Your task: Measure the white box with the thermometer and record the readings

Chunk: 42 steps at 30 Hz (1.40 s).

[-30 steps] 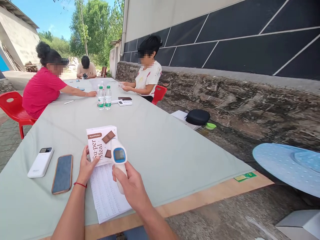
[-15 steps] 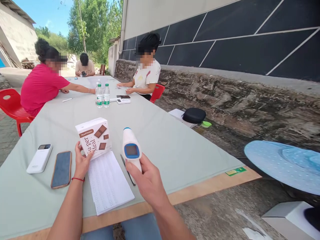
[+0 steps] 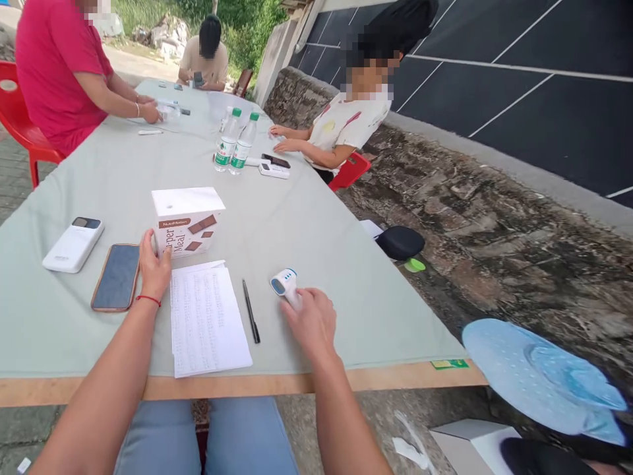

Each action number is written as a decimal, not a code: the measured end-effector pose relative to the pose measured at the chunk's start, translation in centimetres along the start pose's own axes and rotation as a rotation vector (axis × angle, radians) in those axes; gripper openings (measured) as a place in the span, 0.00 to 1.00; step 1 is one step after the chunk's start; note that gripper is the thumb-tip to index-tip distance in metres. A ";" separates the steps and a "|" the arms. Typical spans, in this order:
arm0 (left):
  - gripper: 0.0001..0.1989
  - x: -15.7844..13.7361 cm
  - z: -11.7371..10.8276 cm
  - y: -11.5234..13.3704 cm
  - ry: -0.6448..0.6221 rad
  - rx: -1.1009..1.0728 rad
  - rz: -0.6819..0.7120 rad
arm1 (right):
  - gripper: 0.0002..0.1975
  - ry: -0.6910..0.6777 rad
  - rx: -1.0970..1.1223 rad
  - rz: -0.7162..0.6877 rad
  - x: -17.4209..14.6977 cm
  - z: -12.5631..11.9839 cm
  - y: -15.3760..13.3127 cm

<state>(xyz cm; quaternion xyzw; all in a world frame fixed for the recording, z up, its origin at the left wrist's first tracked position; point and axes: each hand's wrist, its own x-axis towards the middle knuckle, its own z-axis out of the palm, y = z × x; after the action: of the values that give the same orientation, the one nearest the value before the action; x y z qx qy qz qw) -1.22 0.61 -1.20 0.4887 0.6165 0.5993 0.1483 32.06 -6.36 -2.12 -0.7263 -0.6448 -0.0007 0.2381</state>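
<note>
My left hand [image 3: 155, 270] grips the lower left side of a white box [image 3: 190, 221] with brown chocolate-bar pictures, which stands on the table. In my right hand [image 3: 314, 323] is the handle of a white infrared thermometer [image 3: 285, 285] with a blue-rimmed screen, low over or resting on the tabletop; I cannot tell which. Handwritten sheets of paper [image 3: 210, 323] lie between my forearms. A black pen [image 3: 251, 311] rests to their right. Just left of my left hand lies a phone [image 3: 116, 277] in a brown case, with a white power bank [image 3: 75, 245] beyond it.
Two green-capped water bottles [image 3: 232, 146] stand mid-table, another partly behind them. A second white power bank [image 3: 273, 171] and a dark phone [image 3: 275, 160] lie beside them. Three people sit around the far table. A blue hat [image 3: 539, 376] is off the table's right corner.
My right hand has lowered the thermometer toward the table, right of the pen. The box has come down upright onto the table in my left hand. The view has tilted downward.
</note>
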 end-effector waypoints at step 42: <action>0.34 -6.5 0.7 6.1 -1.241 0.476 0.348 | 0.11 -0.213 1.010 0.273 -8.2 1.2 -8.7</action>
<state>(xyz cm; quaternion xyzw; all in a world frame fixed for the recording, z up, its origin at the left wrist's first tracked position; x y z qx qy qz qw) 5.03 -5.25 1.36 0.8526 0.4449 0.0718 0.2644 22.19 -13.16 -2.74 -0.5948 -0.4849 0.4144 0.4892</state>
